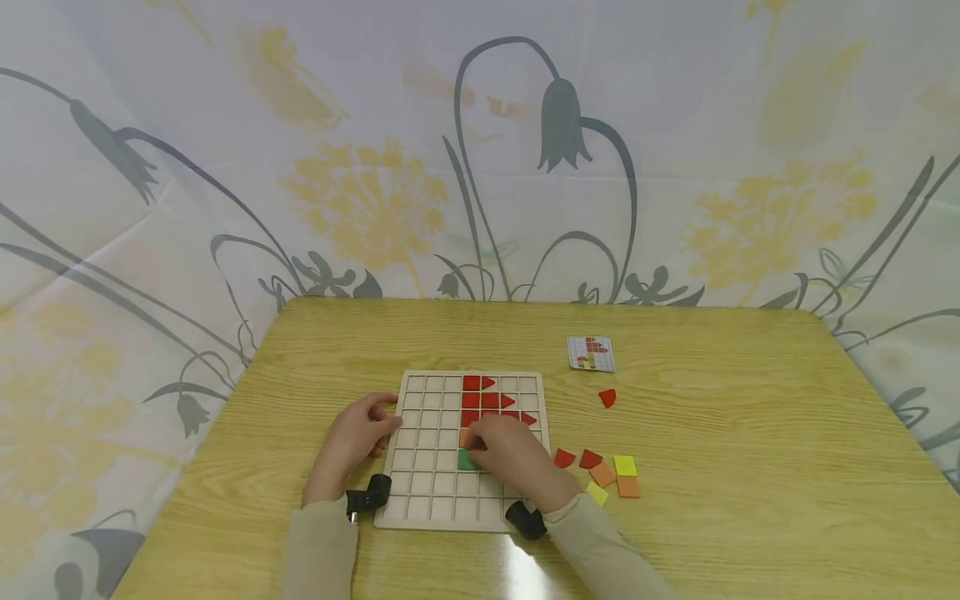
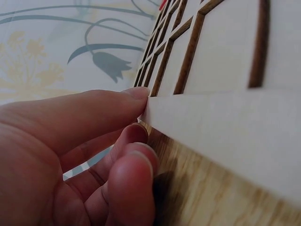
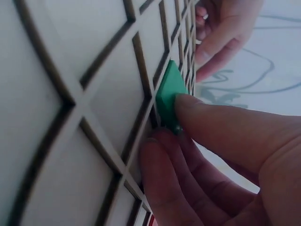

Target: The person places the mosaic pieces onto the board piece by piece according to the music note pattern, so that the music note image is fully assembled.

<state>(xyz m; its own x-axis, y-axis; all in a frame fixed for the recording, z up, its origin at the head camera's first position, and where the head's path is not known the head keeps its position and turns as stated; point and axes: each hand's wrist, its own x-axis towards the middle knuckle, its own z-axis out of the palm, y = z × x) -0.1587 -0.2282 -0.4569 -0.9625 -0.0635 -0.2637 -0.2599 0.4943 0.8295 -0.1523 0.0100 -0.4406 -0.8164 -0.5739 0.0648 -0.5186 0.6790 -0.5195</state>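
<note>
Beige sleeves point(image 1: 322, 546) are showing nearest. The right hand point(image 1: 512, 452) is pinching a green tile point(image 1: 467, 460) at a cell of the wooden board point(image 1: 420, 482). The left hand point(image 1: 355, 435), half open with fingers loosely bent, is touching the board's left edge. Beyond the green tile, an orange tile point(image 1: 464, 438) and red pieces point(image 1: 491, 401) are sitting; farther right, a pattern card point(image 1: 591, 355) is lying.

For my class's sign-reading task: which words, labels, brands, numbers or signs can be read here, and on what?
None: no text can be read in any view.
Pattern card: coloured grid seen; any lettering is too small to read.
Grid board: no writing seen.
Green tile: none seen.
</note>
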